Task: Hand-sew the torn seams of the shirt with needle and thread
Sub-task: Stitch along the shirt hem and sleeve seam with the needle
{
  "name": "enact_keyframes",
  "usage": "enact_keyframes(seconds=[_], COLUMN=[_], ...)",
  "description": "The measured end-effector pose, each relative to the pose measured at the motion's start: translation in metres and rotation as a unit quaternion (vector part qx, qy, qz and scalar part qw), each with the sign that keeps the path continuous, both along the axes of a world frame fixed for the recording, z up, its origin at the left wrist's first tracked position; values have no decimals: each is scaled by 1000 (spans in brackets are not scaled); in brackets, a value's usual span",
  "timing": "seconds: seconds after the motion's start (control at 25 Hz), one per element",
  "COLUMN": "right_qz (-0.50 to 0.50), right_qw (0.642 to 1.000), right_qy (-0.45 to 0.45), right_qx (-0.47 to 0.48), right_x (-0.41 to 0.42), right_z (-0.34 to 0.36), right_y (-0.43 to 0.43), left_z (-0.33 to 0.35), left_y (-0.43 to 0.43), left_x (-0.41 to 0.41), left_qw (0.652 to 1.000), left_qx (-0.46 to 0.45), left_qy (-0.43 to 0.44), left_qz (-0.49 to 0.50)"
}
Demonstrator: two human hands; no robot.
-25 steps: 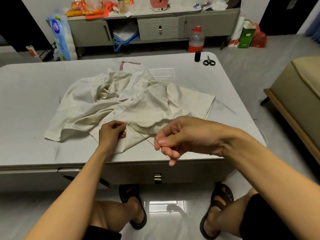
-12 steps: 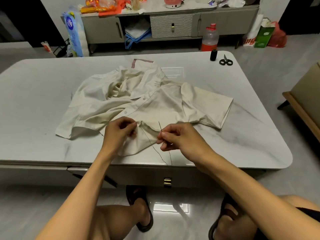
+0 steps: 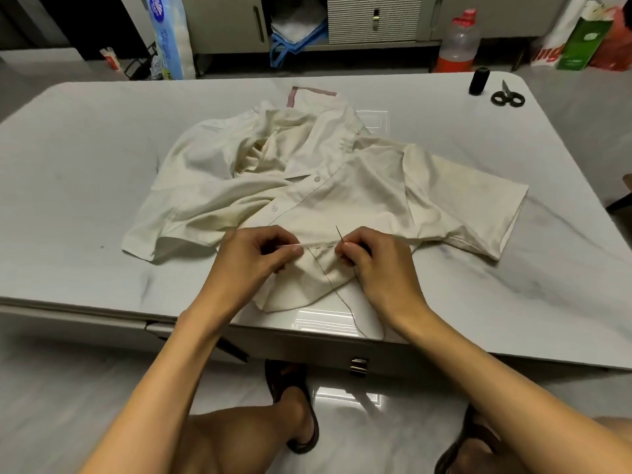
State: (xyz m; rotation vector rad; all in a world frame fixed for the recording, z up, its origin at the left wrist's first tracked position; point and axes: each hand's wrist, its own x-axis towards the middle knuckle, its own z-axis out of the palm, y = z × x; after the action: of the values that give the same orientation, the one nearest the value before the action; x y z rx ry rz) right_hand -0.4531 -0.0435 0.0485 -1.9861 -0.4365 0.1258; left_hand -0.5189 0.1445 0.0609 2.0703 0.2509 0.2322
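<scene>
left hand [image 3: 254, 258]: pinching shirt [image 3: 342, 186] hem near the table [image 3: 85, 172] front edge
right hand [image 3: 372, 265]: pinching needle [image 3: 339, 233], tip up
room: wide tabletop both sides
writing: bag [image 3: 547, 53] maybe says "ing"

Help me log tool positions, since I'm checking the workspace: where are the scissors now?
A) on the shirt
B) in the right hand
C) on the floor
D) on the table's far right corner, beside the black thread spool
D: the scissors lie on the table at its far right corner, just right of the upright black thread spool.
</scene>
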Motion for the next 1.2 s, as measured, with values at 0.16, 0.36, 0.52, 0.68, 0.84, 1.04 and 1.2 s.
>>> enact_keyframes(seconds=[0.16, 0.36, 0.52, 0.68, 0.84, 1.04, 1.2], right_qz=[45, 60, 59, 59, 54, 53, 47], right_qw=[999, 998, 997, 997, 997, 997, 995], right_qy=[23, 14, 17, 7, -3, -15, -57], right_qx=[-17, -27, -37, -45, -46, -49, -60], right_x=[9, 12, 15, 15, 14, 15, 14], right_z=[3, 8, 8, 7, 6, 3, 1], right_y=[-4, -9, -10, -11, -10, -7, -6], left_z=[3, 4, 6, 7, 9, 10, 10], left_y=[1, 3, 0, -1, -2, 0, 0], left_x=[2, 3, 5, 5, 4, 4, 3], left_qw=[999, 995, 995, 993, 991, 991, 991], left_qx=[2, -72, -66, -80, -92, -103, -106], left_qy=[32, 63, 67, 86, 93, 86, 82], left_qz=[-4, -28, -33, -27, -23, -19, -10])
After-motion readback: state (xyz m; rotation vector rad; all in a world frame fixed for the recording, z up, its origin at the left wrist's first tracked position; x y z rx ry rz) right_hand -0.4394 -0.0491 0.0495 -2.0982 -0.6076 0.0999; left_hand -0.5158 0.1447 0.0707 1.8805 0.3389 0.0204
